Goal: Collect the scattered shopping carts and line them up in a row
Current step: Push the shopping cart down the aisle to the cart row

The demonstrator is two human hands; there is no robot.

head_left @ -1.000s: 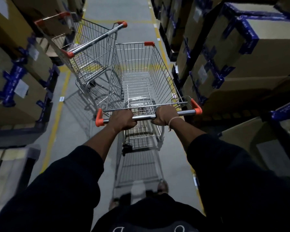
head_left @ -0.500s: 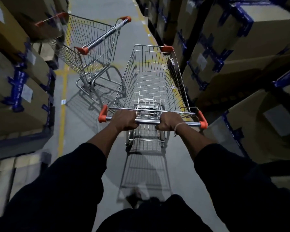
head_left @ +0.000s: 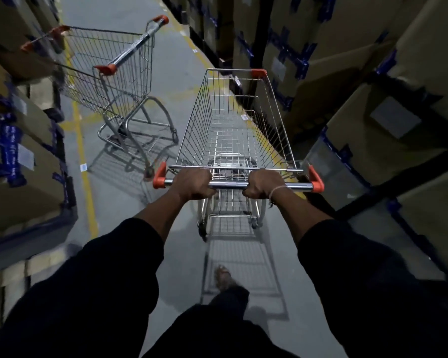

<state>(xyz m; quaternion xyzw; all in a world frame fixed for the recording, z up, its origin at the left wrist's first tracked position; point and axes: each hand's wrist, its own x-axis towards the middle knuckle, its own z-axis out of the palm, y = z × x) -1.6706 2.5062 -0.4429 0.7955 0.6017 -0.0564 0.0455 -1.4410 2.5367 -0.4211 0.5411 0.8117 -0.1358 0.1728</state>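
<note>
Your left hand (head_left: 194,182) and right hand (head_left: 263,183) both wrap the cart (head_left: 233,130) handle (head_left: 230,185). Expect a stiff, light, free-rolling frame; steer from the handle.

A smooth grey concrete floor (head_left: 130,210) is running down a narrow aisle under dim light. Painted yellow floor lines (head_left: 84,161) are tracing both edges and crossing further on. Stacked brown cardboard boxes with blue tape (head_left: 388,140) are lining both sides, sitting on what appears to be dark blue metal racking (head_left: 373,200), though blur is softening it.
</note>
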